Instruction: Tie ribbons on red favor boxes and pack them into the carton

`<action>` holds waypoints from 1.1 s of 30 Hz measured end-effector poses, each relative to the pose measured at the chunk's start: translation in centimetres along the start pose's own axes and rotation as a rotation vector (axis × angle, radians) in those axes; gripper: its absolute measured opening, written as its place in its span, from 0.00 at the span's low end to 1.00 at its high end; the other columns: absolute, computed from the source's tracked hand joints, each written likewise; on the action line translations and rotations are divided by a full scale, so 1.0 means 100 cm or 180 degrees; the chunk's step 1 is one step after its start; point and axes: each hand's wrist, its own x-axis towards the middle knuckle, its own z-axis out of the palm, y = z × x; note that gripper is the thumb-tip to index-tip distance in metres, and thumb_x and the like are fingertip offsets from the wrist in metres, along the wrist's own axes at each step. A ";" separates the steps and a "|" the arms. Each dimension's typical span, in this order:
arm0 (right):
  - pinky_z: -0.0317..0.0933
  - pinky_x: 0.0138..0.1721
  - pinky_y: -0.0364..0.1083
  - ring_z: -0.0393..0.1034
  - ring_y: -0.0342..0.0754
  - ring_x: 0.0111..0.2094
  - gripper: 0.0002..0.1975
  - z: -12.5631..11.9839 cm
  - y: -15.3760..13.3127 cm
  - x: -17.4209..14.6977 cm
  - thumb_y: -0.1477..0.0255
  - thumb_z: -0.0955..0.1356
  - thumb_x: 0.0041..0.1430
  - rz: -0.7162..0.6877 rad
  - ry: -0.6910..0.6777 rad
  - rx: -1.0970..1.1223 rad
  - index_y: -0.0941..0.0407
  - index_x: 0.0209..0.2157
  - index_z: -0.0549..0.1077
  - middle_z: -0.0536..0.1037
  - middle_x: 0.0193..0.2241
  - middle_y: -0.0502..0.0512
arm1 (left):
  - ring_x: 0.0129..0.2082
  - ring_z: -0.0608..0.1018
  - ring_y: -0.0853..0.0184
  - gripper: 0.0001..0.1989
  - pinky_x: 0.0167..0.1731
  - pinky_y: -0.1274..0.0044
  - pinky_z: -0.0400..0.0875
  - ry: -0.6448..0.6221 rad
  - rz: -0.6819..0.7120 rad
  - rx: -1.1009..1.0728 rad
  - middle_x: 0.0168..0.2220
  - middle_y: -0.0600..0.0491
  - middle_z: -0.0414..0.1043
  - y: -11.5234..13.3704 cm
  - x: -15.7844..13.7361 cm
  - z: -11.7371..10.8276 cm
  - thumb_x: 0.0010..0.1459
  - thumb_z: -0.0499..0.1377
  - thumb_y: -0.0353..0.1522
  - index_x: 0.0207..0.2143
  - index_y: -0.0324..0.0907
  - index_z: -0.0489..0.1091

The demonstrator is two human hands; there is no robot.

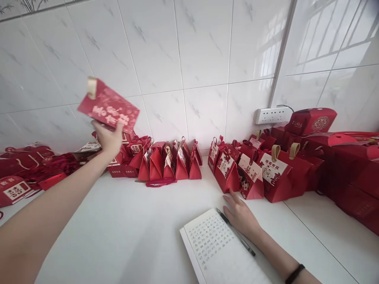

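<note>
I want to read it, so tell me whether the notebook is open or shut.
The notebook is open: its handwritten page faces up beside the right hand.

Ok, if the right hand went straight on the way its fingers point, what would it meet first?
The right hand would likely meet the pale-labelled red box just beyond its fingers; whether they touch it now is hard to tell.

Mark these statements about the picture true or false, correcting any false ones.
1. The left hand holds a red box above the white surface. True.
2. The notebook is shut. False: the notebook lies open at a handwritten page.
3. The right hand is raised high. False: the right hand is low, by the pen.
4. In the picture, a power strip is right of the raised box. True.
5. The wall is red brick. False: the wall is pale tile.
</note>
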 end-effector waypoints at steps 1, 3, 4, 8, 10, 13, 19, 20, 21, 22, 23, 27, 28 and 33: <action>0.58 0.53 0.55 0.60 0.59 0.55 0.19 -0.002 -0.001 0.000 0.74 0.60 0.61 0.0031 -0.0019 0.0056 0.65 0.52 0.67 0.54 0.59 0.69 | 0.56 0.65 0.59 0.26 0.58 0.66 0.58 -0.0136 0.0194 -0.0134 0.55 0.46 0.60 0.018 -0.011 0.006 0.54 0.58 0.34 0.52 0.41 0.50; 0.58 0.53 0.54 0.60 0.59 0.54 0.18 -0.006 -0.002 -0.001 0.75 0.60 0.60 0.0075 -0.0043 0.0172 0.64 0.52 0.67 0.54 0.60 0.68 | 0.51 0.70 0.59 0.26 0.53 0.66 0.65 -0.0646 0.0516 -0.0384 0.51 0.45 0.63 0.051 -0.042 0.022 0.52 0.60 0.34 0.51 0.40 0.53; 0.58 0.54 0.54 0.60 0.59 0.54 0.18 -0.007 -0.002 -0.001 0.76 0.60 0.60 0.0081 -0.0048 0.0218 0.64 0.51 0.68 0.54 0.60 0.68 | 0.47 0.72 0.60 0.26 0.49 0.67 0.68 -0.0877 0.0599 -0.0445 0.49 0.45 0.65 0.064 -0.062 0.031 0.51 0.61 0.35 0.50 0.39 0.54; 0.56 0.54 0.54 0.61 0.59 0.54 0.18 -0.009 -0.002 -0.002 0.77 0.61 0.59 0.0033 -0.0040 0.0339 0.64 0.50 0.68 0.55 0.59 0.68 | 0.44 0.73 0.60 0.24 0.45 0.70 0.70 -0.1705 0.0675 -0.0490 0.45 0.44 0.67 0.092 -0.149 0.068 0.51 0.60 0.36 0.47 0.38 0.55; 0.56 0.55 0.53 0.61 0.58 0.54 0.18 -0.010 -0.001 -0.002 0.77 0.61 0.58 0.0033 -0.0046 0.0377 0.64 0.50 0.69 0.55 0.59 0.68 | 0.49 0.71 0.58 0.23 0.48 0.70 0.67 -0.1885 0.0576 -0.0410 0.46 0.42 0.65 0.093 -0.191 0.085 0.53 0.59 0.35 0.48 0.37 0.54; 0.55 0.55 0.52 0.60 0.57 0.55 0.17 -0.010 -0.001 -0.002 0.79 0.61 0.57 -0.0047 -0.0009 0.0378 0.64 0.48 0.69 0.55 0.59 0.69 | 0.52 0.67 0.57 0.20 0.52 0.68 0.63 -0.1844 0.0041 0.0037 0.47 0.40 0.62 0.091 -0.246 0.106 0.55 0.57 0.34 0.47 0.37 0.54; 0.55 0.55 0.51 0.58 0.57 0.56 0.16 -0.013 -0.002 -0.002 0.80 0.61 0.57 -0.0185 0.0004 0.0340 0.65 0.46 0.71 0.56 0.58 0.71 | 0.51 0.67 0.49 0.20 0.43 0.62 0.66 -0.2216 -0.0538 0.0704 0.44 0.37 0.62 0.095 -0.311 0.126 0.53 0.59 0.35 0.43 0.35 0.56; 0.55 0.55 0.51 0.57 0.57 0.57 0.16 -0.013 -0.002 -0.002 0.80 0.60 0.57 -0.0198 -0.0012 0.0329 0.65 0.46 0.71 0.56 0.58 0.71 | 0.50 0.67 0.49 0.20 0.42 0.63 0.67 -0.2291 -0.0519 0.0725 0.44 0.37 0.62 0.096 -0.314 0.126 0.54 0.58 0.37 0.43 0.35 0.57; 0.55 0.55 0.51 0.57 0.57 0.57 0.17 -0.014 -0.003 -0.003 0.80 0.60 0.57 -0.0207 -0.0026 0.0322 0.66 0.47 0.70 0.56 0.58 0.71 | 0.50 0.67 0.50 0.20 0.42 0.64 0.67 -0.2373 -0.0472 0.0745 0.45 0.37 0.62 0.096 -0.316 0.127 0.54 0.58 0.38 0.44 0.35 0.57; 0.55 0.55 0.51 0.57 0.57 0.57 0.17 -0.014 -0.003 -0.003 0.79 0.60 0.57 -0.0208 -0.0034 0.0317 0.66 0.47 0.70 0.55 0.58 0.72 | 0.50 0.68 0.50 0.20 0.43 0.65 0.66 -0.2459 -0.0404 0.0766 0.45 0.37 0.62 0.096 -0.315 0.128 0.55 0.57 0.38 0.44 0.34 0.57; 0.55 0.55 0.52 0.57 0.57 0.57 0.17 -0.015 -0.003 -0.003 0.79 0.60 0.57 -0.0201 -0.0041 0.0310 0.66 0.47 0.70 0.55 0.58 0.72 | 0.50 0.68 0.51 0.20 0.44 0.65 0.66 -0.2548 -0.0329 0.0798 0.45 0.37 0.62 0.095 -0.313 0.128 0.56 0.57 0.39 0.44 0.34 0.58; 0.54 0.56 0.53 0.56 0.58 0.57 0.16 -0.015 -0.004 -0.004 0.79 0.60 0.58 -0.0176 -0.0032 0.0274 0.66 0.47 0.70 0.55 0.58 0.72 | 0.51 0.68 0.54 0.19 0.48 0.69 0.63 -0.2875 -0.0136 0.1067 0.46 0.35 0.63 0.090 -0.302 0.133 0.58 0.56 0.35 0.46 0.29 0.58; 0.54 0.56 0.53 0.56 0.59 0.57 0.16 -0.015 -0.004 -0.004 0.79 0.60 0.59 -0.0170 -0.0028 0.0272 0.66 0.47 0.70 0.55 0.58 0.72 | 0.50 0.69 0.55 0.18 0.49 0.70 0.62 -0.2947 -0.0128 0.1162 0.47 0.35 0.63 0.088 -0.299 0.135 0.59 0.55 0.33 0.46 0.28 0.59; 0.54 0.56 0.51 0.58 0.58 0.55 0.17 -0.014 -0.003 -0.003 0.77 0.61 0.59 -0.0108 -0.0060 0.0251 0.65 0.49 0.70 0.56 0.58 0.70 | 0.48 0.71 0.57 0.13 0.45 0.72 0.66 -0.3288 -0.0212 0.1677 0.46 0.36 0.67 0.077 -0.283 0.151 0.61 0.51 0.29 0.45 0.29 0.62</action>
